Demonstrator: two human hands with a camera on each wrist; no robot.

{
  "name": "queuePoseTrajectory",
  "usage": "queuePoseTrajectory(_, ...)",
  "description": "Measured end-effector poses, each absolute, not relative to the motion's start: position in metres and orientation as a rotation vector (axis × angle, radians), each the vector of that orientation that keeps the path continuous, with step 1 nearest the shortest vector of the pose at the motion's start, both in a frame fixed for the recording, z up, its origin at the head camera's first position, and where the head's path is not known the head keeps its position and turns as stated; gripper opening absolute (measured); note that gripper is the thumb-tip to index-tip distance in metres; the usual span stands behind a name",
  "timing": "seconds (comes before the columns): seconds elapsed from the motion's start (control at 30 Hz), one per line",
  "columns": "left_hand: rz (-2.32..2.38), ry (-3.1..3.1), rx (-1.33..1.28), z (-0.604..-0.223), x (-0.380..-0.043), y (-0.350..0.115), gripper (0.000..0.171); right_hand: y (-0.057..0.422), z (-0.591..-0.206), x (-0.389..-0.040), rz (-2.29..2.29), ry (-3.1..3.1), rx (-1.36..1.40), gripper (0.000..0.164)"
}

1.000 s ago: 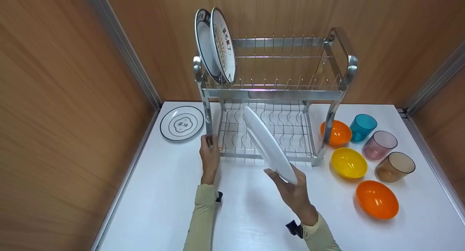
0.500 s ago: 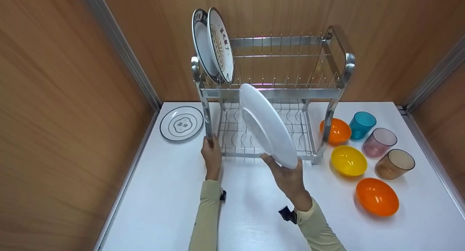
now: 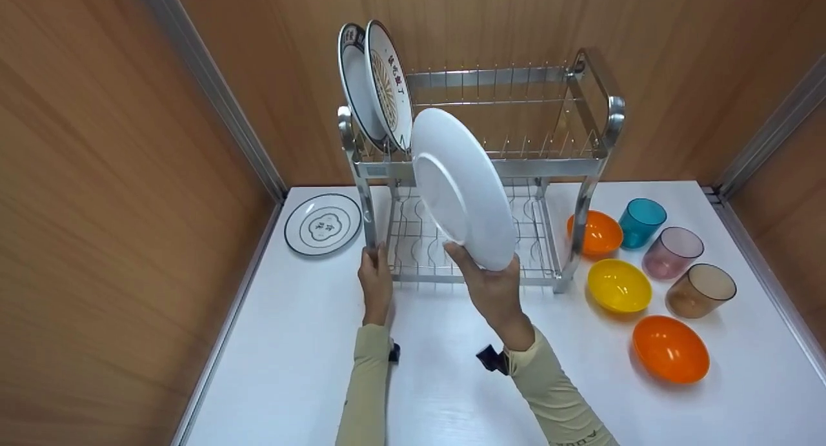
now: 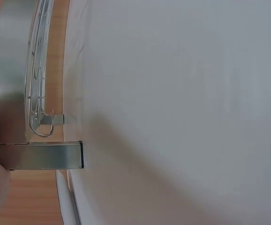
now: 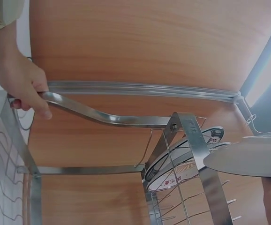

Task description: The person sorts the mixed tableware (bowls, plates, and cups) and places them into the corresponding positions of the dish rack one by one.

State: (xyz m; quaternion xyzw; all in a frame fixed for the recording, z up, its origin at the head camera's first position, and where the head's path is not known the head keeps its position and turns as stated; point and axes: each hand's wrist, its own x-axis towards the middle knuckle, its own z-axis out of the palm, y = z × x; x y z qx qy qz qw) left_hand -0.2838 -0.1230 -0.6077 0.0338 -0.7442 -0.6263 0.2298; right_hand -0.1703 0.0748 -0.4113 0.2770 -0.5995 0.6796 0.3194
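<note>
My right hand (image 3: 493,294) holds a white plate (image 3: 468,188) by its lower edge, thumb against the underside. Tilted nearly on edge, the plate overlaps the upper tier of the metal dish rack (image 3: 548,168) in the head view. My left hand (image 3: 376,284) grips the rack's front left leg low down; the left wrist view catches this leg (image 4: 46,156) close up. Two patterned plates (image 3: 390,88) stand on edge at the upper tier's left end. From the right wrist, the held plate (image 5: 252,157) appears beside the rack, with my left hand (image 5: 20,77) on the post.
A black-rimmed plate (image 3: 322,225) lies flat left of the rack. To its right are orange bowls (image 3: 671,349), a yellow bowl (image 3: 619,286), and teal (image 3: 643,223), pink (image 3: 673,253) and brown (image 3: 701,291) cups. Wooden walls (image 3: 129,239) enclose the white table.
My right hand has raised the white plate from before the lower tier up to the upper tier's front, moving slightly left. More of its underside faces me. My left hand stays on the leg.
</note>
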Motion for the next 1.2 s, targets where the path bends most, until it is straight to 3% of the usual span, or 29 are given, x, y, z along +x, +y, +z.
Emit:
queuePoseTrajectory(0.53,-1.783,-2.033,0.103,-0.580,-0.265,-0.118,0.020,0.052,-0.376,-0.196,1.780,-1.505,0.728,0.053)
queuePoseTrajectory(1.03,-1.792,-2.011,0.124,-0.609,-0.283,-0.120,0.031,0.032,-0.304,-0.196,1.646,-1.679,0.575,0.032)
queuePoseTrajectory(1.2,-1.760,-2.003,0.112,-0.613,-0.285,-0.120,0.035,0.030,-0.295,-0.214,1.653,-1.715,0.543,0.030)
